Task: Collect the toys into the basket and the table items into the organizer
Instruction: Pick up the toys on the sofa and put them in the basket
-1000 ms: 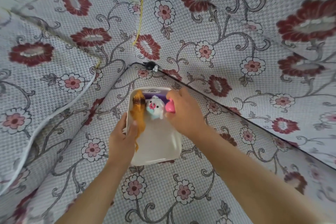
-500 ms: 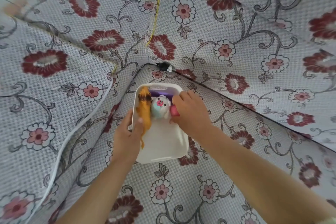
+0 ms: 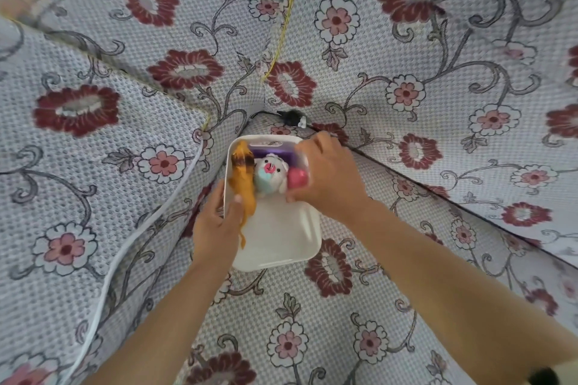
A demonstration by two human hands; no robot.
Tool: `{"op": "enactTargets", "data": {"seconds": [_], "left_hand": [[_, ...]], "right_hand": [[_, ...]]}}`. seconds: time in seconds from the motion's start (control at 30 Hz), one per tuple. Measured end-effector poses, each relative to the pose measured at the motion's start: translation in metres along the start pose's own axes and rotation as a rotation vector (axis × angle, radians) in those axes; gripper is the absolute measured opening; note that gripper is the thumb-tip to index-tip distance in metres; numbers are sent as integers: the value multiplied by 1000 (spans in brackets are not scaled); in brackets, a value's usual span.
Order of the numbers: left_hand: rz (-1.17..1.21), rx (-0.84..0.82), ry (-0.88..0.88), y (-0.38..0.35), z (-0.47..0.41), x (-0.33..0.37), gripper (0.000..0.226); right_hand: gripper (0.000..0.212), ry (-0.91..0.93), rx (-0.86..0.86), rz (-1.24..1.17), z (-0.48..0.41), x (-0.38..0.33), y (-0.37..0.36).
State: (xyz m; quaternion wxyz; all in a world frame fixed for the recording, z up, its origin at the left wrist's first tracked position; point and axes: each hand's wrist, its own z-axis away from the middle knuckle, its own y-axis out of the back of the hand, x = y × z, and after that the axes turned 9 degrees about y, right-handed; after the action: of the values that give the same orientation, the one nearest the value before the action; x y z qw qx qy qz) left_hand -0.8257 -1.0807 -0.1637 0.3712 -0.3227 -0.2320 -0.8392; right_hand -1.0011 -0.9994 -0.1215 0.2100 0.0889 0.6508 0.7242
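Toys going into the white basket (image 3: pixel 275 247) on the sofa (image 3: pixel 344 322).
Left hand (image 3: pixel 219 225) grips the rim; right hand (image 3: pixel 328 178) closes around a pink toy (image 3: pixel 295 180) beside the plush (image 3: pixel 270 173). Soft cushions could tip the basket, I judge.

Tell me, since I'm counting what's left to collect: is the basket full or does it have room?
It has room. The basket holds toys only at its far end, an orange toy and white plush; the near half is bare.
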Motion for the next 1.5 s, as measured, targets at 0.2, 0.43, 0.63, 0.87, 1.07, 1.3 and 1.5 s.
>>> {"op": "enactTargets", "data": {"seconds": [0.2,0.43,0.63,0.87,1.07,1.3,1.5], "left_hand": [[-13,34,-6,4,-22,3,36],[-14,27,-27,3,-54,0,40],[-55,26,-82,4,-76,-14,42],[-74,21,-108,6,-86,-20,39],[-62,39,-104,2,-81,-14,42],[-21,51,-114,2,-46,3,34],[37,96,-124,6,10,19,34]], "right_hand": [[37,-99,170,-200,-33,39,-1],[33,-158,-53,-161,-96,73,-52],[67,-28,-240,-54,-131,82,-93],[54,-193,-257,154,-139,90,-107],[19,-214,-70,-67,-96,107,-97],[33,-215,333,-659,-29,53,8],[36,67,-9,-545,26,-5,64]]}}
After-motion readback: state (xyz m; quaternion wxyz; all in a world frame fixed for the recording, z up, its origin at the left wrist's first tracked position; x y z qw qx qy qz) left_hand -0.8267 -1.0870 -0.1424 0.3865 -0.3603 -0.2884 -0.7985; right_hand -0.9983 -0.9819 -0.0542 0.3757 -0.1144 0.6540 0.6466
